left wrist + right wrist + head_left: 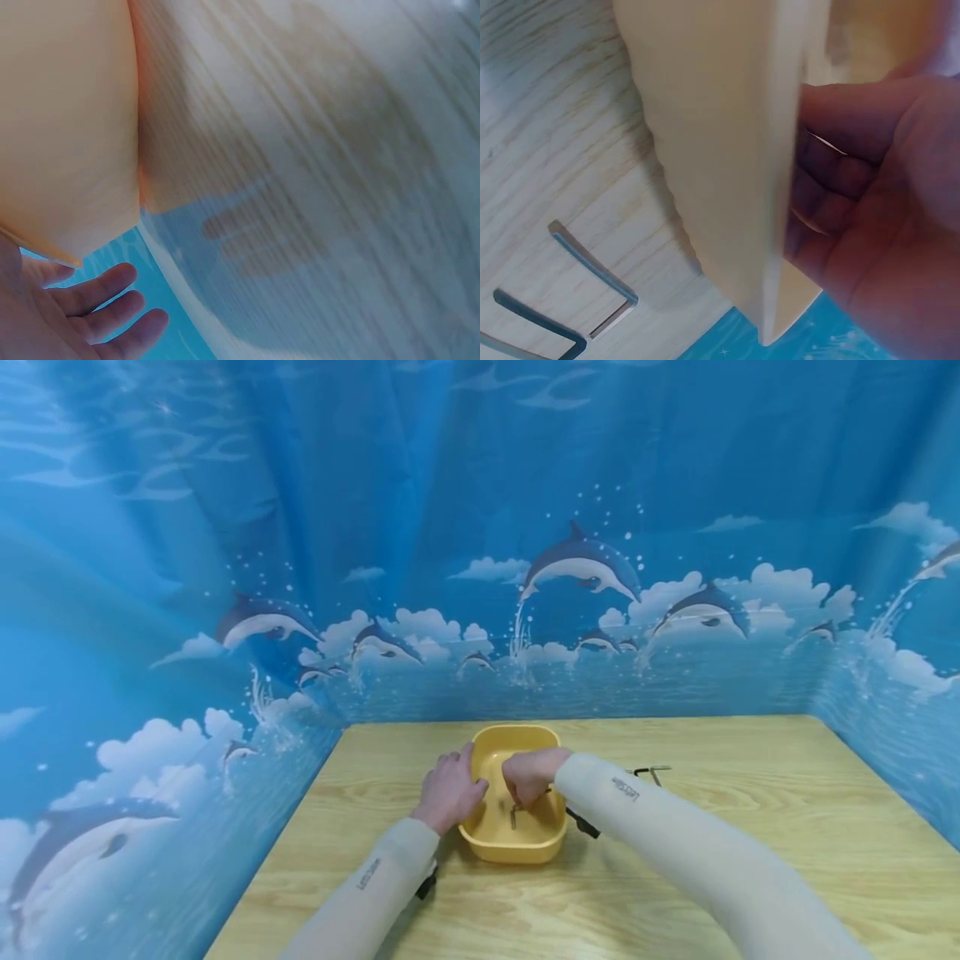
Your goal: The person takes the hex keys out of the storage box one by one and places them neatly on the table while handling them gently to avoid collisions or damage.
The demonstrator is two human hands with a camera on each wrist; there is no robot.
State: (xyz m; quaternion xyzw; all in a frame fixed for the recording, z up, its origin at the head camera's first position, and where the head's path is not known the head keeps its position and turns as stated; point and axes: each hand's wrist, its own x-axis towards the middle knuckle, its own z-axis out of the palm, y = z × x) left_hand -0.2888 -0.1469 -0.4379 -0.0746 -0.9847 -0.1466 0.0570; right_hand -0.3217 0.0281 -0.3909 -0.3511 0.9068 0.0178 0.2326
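Note:
A yellow plastic basin stands on the wooden table in the head view. At its left rim my left hand holds on, thumb over the edge and fingers outside; the left wrist view shows those fingers loosely spread beside the wall. My right hand reaches down inside the basin, its fingertips pinching a small L-shaped hex key. In the right wrist view the basin wall hides the fingertips of that hand.
More hex keys lie on the table to the right of the basin, partly hidden by the right sleeve in the head view. A blue curtain with dolphins hangs behind and beside the wooden table.

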